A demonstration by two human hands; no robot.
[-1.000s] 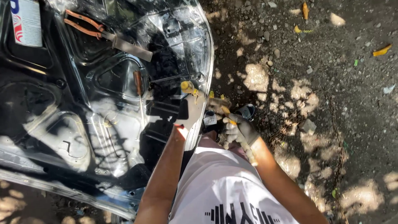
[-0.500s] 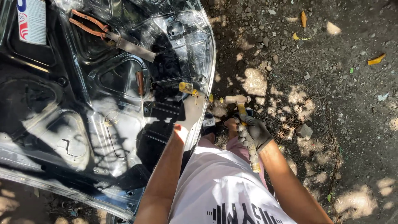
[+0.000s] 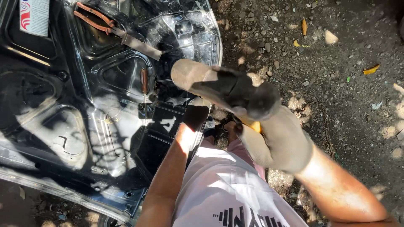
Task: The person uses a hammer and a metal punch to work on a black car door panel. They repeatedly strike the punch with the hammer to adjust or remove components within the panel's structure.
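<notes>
a hammer (image 3: pixel 223 86) is gripped tight by its yellow handle in the gloved right hand (image 3: pixel 275 143), raised above the black car panel (image 3: pixel 84 126). it looks head-heavy and rigid, best held low on the handle. the left hand (image 3: pixel 198 115) is mostly hidden behind the hammer; its grip cannot be told. pliers (image 3: pixel 113 29) lie on the panel's far part.

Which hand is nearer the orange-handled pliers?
Left. The left hand rests on the black panel below the orange-handled pliers; the gloved right hand is raised off to their right.
</notes>
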